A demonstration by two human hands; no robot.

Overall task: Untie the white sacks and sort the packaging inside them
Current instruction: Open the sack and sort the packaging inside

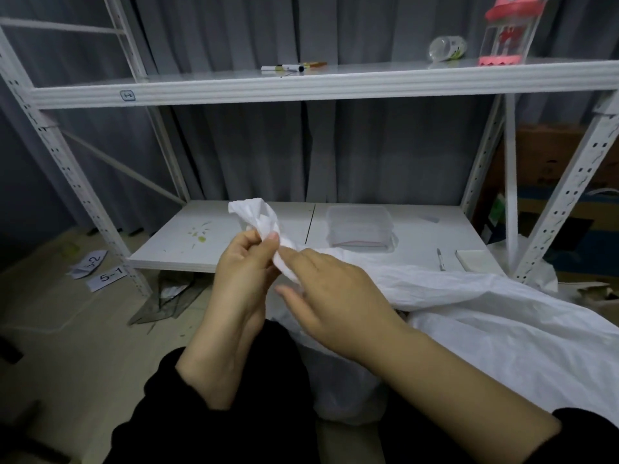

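— Where is the white sack (502,316) lying?

— It is sprawling across the lower right, in front of the person, with its twisted neck (259,217) rising up in the middle, in front of the lower shelf (201,242).

— What are the hands doing?

— The left hand (244,262) is pinching the twisted neck between thumb and fingers. The right hand (335,296) is curling its fingers round the same neck just below, with its thumb sticking out toward the person. The two hands are nearly touching.

— Is anything sitting on the lower shelf?

— A clear plastic box (360,229) is resting there behind the hands, and a marker (440,259) is lying to its right. Paper labels (107,277) are lying on the floor (50,329) to the left.
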